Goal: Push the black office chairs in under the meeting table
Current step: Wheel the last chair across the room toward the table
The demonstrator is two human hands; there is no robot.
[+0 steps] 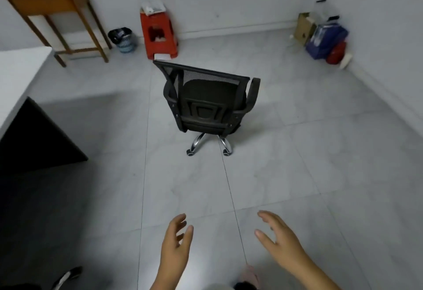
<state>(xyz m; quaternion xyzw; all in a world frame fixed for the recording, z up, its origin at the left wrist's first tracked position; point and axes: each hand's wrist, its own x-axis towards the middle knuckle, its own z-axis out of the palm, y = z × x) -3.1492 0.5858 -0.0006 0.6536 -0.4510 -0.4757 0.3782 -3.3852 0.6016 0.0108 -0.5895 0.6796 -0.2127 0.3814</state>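
Progress is at an early stage, in my judgement: the black mesh-backed office chair with armrests and a chrome star base (207, 104) stands out in the open on the pale grey tiled floor (309, 164), well apart from the white tabletop with a dark side panel (20, 77) at the left edge of the view. No part of this chair is under that tabletop yet. Whether other chairs are already in place I cannot tell; a dark chrome-edged part at the bottom left may belong to another one, but it is too cropped to identify.

My left hand (175, 242) and right hand (280, 237) are both raised in front of me, fingers spread and loosely extended, holding nothing. Both are well short of the chair.

Chair condition: upright, backrest turned towards me, seat facing the far wall. Two castors show at the front of the base, so I expect it to roll freely. It will need turning towards the tabletop before being pushed in.
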